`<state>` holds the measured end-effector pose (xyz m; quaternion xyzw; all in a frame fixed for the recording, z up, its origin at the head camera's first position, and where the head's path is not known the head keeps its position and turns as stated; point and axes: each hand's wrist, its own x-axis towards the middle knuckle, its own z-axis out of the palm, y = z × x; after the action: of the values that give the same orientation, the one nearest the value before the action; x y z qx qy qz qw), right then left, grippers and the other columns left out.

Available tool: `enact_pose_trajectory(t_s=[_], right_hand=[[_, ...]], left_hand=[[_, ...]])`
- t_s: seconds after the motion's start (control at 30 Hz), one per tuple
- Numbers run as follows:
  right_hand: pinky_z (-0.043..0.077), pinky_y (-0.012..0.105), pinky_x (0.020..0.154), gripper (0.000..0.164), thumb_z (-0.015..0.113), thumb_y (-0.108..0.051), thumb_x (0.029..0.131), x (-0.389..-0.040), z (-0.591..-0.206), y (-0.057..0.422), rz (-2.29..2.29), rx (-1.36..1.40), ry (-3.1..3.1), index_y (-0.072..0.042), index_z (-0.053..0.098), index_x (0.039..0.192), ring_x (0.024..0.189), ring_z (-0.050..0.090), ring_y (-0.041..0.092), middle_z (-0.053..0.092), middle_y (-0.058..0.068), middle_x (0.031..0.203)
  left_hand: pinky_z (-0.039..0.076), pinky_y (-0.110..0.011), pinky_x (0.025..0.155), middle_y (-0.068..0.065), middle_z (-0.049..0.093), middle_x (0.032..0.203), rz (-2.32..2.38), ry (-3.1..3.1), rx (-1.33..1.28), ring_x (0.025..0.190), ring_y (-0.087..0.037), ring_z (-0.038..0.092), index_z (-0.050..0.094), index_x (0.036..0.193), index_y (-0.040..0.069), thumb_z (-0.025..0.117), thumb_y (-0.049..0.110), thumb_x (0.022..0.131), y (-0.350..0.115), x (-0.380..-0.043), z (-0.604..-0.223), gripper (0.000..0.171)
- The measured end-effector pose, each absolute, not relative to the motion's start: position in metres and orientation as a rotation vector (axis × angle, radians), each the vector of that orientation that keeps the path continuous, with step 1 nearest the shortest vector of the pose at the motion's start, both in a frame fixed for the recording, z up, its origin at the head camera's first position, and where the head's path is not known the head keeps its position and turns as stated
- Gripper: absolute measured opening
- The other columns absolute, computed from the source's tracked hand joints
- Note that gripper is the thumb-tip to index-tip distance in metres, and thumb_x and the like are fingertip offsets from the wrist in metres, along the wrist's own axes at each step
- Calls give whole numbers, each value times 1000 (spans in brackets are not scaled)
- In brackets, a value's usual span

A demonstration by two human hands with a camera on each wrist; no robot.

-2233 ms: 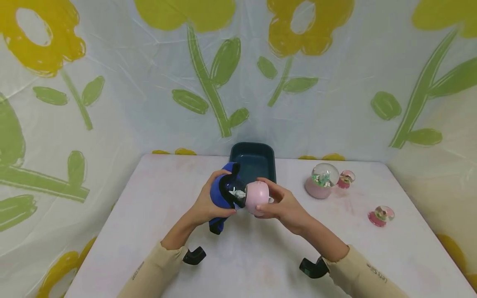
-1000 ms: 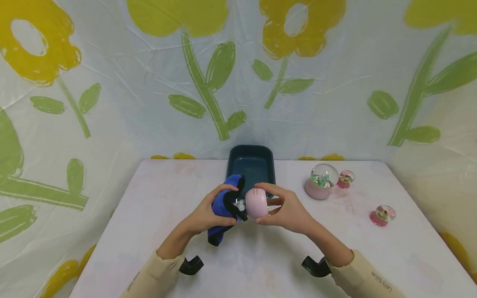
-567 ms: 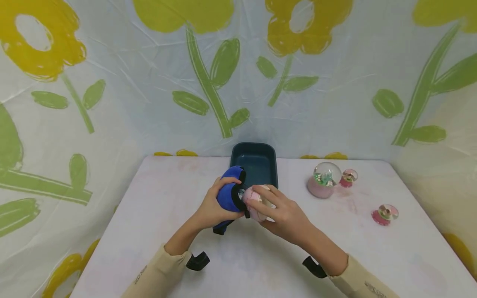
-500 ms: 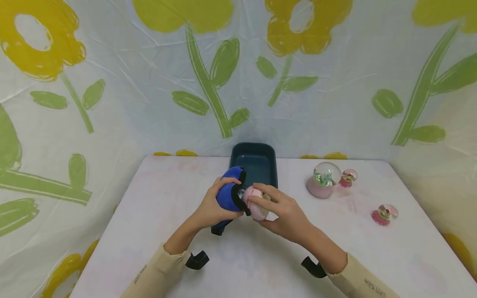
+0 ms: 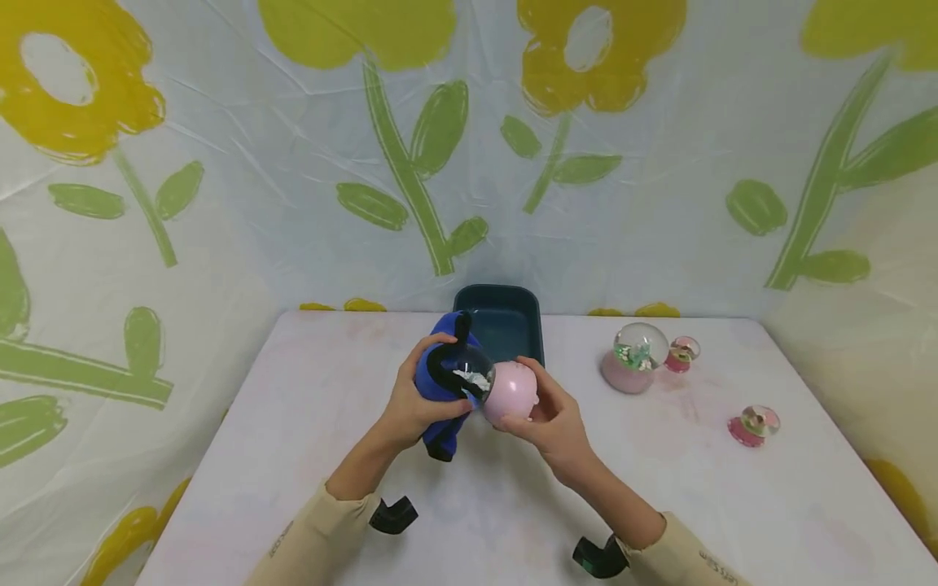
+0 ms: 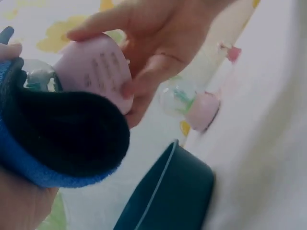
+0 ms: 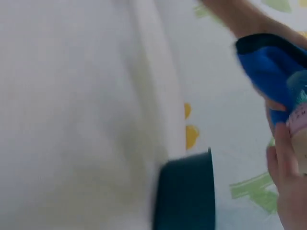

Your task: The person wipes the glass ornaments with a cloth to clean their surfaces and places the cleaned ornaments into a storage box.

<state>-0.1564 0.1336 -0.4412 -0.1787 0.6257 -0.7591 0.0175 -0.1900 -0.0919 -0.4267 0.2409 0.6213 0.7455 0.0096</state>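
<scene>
My left hand (image 5: 403,411) grips a blue cloth (image 5: 427,384) with black edging, wrapped against the clear dome of a snow globe (image 5: 510,391). White figures show inside the dome, which lies on its side, facing left. My right hand (image 5: 563,427) holds the globe's pink rounded base between thumb and fingers. The left wrist view shows printed lines on the underside of the base and the cloth (image 6: 72,181) folded open toward the camera. In the right wrist view the cloth (image 7: 271,67) sits around the dome at the right edge. Both hands are raised above the table.
A dark teal tray (image 5: 506,321) stands behind the hands at the table's back edge. To the right are another pink-based snow globe (image 5: 626,376), a small globe (image 5: 681,355) beside it, and a second small globe (image 5: 749,427) nearer. A flower-printed sheet (image 5: 293,228) hangs behind.
The right hand has turned the globe's base, and the dome, mostly covered by the cloth half a second ago, now shows more. Both hands remain near the same place.
</scene>
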Motion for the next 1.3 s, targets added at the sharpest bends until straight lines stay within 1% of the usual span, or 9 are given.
enact_pose_trajectory(t_s=[0.17,0.33,0.47,0.57,0.63,0.7,0.9,1.13,1.3], right_hand=[[53,29,79,77,86,1,69,-156,-445,131,-2176,-985,2626,-2,50,137,112,59,25,48,16,140],[50,33,85,39,70,-26,90,-163,-437,137,-1503,-1692,3244,-3,63,121,116,56,37,53,25,132],[56,39,70,20,53,-17,101,-173,-420,146,-756,-2320,3356,-11,65,116,104,60,49,61,22,121],[55,36,57,27,46,-8,103,-179,-406,154,-440,-2516,3226,-15,64,121,105,58,52,61,19,124],[55,34,55,29,44,-9,104,-180,-396,157,-393,-2481,3152,-16,63,125,110,56,50,59,16,129],[55,33,57,30,55,-10,99,-181,-389,158,-422,-2404,3088,-17,62,127,115,55,45,57,14,132],[56,32,74,74,92,-15,63,-182,-374,161,-830,-1915,2900,-17,60,130,110,60,24,51,11,138],[57,35,70,82,90,-6,65,-184,-394,162,-1615,-1162,2505,-12,53,138,102,64,23,49,8,140],[57,37,70,84,87,-4,70,-165,-404,163,-1761,-1011,2422,-10,46,143,101,65,27,48,9,141]], left_hand=[[49,-48,84,-16,47,132,2388,1845,652,115,-36,47,46,135,19,86,15,70,-84,-190,-420,76],[49,-47,84,-15,45,134,2364,1804,491,115,-36,46,42,139,22,82,13,73,-82,-187,-418,78],[51,-46,81,-14,43,134,2286,1841,475,112,-37,46,44,139,25,82,14,74,-85,-188,-414,76],[51,-47,80,-11,41,136,2174,1929,510,112,-38,46,47,136,28,83,17,73,-90,-191,-411,73],[51,-48,82,-8,39,138,2077,2008,533,115,-38,45,49,133,31,84,18,73,-94,-194,-410,71],[50,-49,84,-7,37,141,1993,2069,567,118,-38,43,50,132,32,84,20,72,-97,-195,-409,70],[48,-51,87,-5,39,141,1872,2115,710,121,-37,41,53,129,31,87,20,70,-103,-196,-409,69],[47,-50,87,-7,43,137,1954,2089,811,121,-37,40,54,127,24,87,20,69,-105,-192,-416,67],[49,-52,83,-16,49,128,2105,1918,847,113,-39,46,52,128,14,88,22,69,-99,-185,-426,69]])
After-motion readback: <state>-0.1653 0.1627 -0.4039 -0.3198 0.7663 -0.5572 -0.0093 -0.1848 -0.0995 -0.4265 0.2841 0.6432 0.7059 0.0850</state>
